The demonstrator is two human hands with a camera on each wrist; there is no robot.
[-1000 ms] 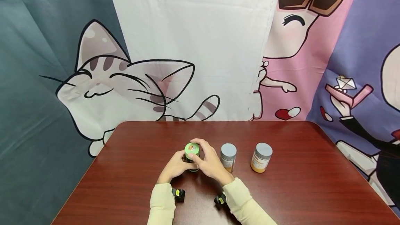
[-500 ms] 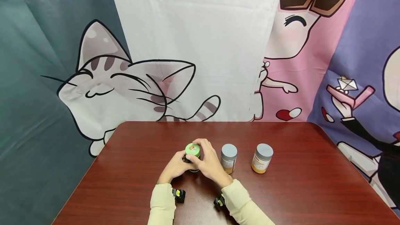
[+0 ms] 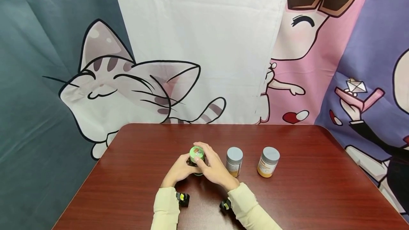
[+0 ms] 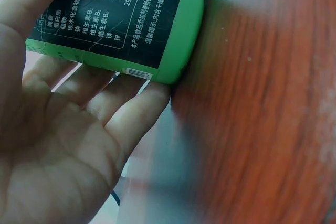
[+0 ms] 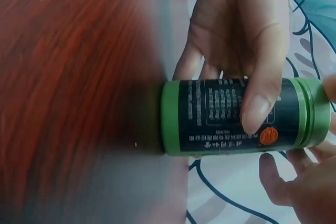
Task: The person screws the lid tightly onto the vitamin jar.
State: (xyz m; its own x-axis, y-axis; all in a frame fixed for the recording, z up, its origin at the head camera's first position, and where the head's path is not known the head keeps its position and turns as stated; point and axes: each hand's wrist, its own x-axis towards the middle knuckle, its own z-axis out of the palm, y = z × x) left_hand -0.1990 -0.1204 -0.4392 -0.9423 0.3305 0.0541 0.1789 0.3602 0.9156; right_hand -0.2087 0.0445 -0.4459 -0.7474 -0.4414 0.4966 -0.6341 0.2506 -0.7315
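A green bottle [image 5: 228,145] with a black printed label stands upright on the table, its green lid [image 3: 196,151] on top. My left hand [image 3: 180,170] grips the bottle's body, the thumb across the label and the fingers behind it, as the left wrist view shows with the bottle's label [image 4: 131,14] close up. Around the lid curls my right hand [image 3: 214,168], its thumb on the near side and fingers on the far side. In the right wrist view, fingers of the right hand [image 5: 310,182] touch the lid end.
Two jars with grey lids stand to the right on the reddish-brown table [image 3: 127,187]: the nearer jar [image 3: 234,160] is just beside my right hand, the other jar [image 3: 268,162] farther right. A cartoon-printed cloth [image 3: 204,45] hangs behind the table.
My right hand's fingers and thumb shift slightly around the lid. The left hand and the bottle stay in place.
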